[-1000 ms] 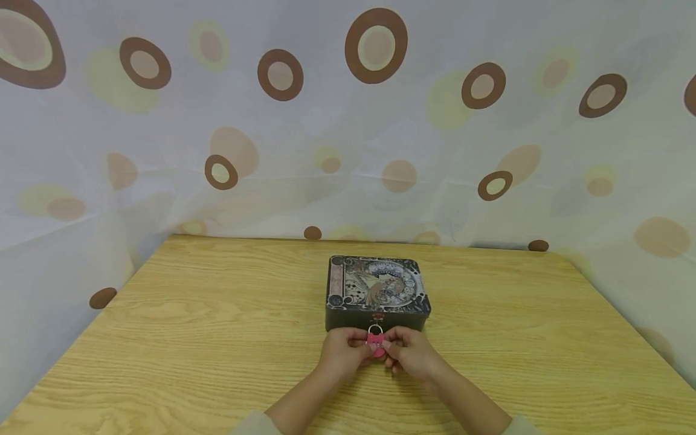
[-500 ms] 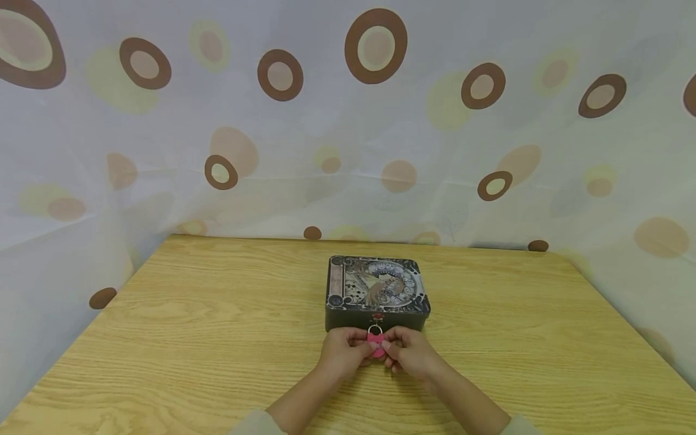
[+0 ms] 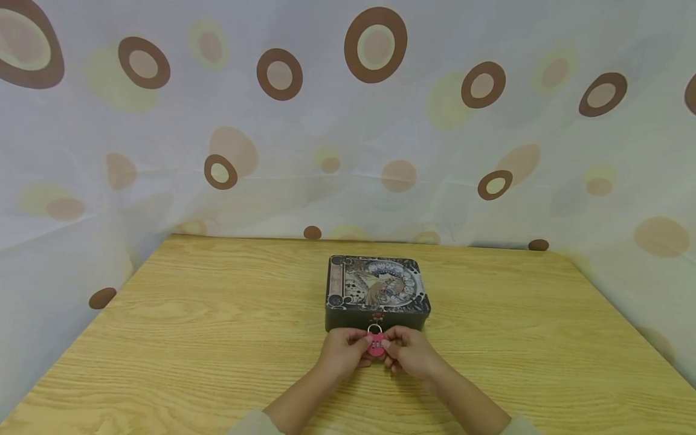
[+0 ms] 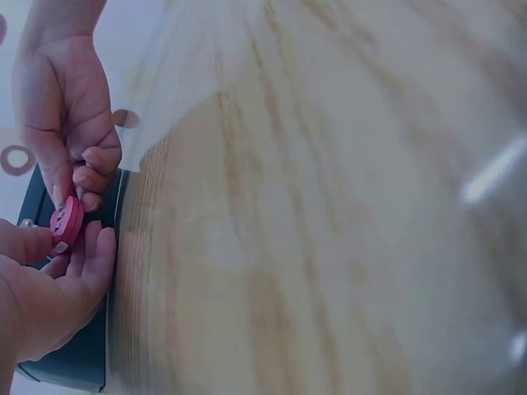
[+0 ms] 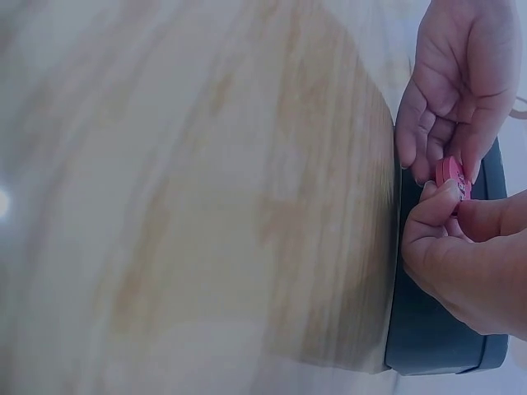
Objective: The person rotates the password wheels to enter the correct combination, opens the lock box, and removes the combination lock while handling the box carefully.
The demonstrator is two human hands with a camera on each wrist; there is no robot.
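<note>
A pink combination padlock (image 3: pixel 376 345) with number dials on its face hangs by its metal shackle at the red-marked clasp (image 3: pixel 377 316) of a dark tin box (image 3: pixel 356 318). Its lid carries an ornate printed picture. My left hand (image 3: pixel 342 353) pinches the padlock from the left, thumb on its face near the upper edge. From the right, my right hand (image 3: pixel 414 353) pinches it with the thumb beside the dials. In the left wrist view the padlock (image 4: pixel 66 225) sits between both hands' fingertips. The right wrist view shows the padlock (image 5: pixel 452 175) partly covered by fingers.
The box stands on a wood-grain table (image 3: pixel 217 314), near its middle. A pale curtain (image 3: pixel 326 121) with brown and yellow oval prints hangs behind the table and along both sides. Light sleeves (image 3: pixel 255 423) show at the bottom edge.
My left thumb has shifted up and left off the dials, so more of the padlock's face shows. The right hand and the box stay in place.
</note>
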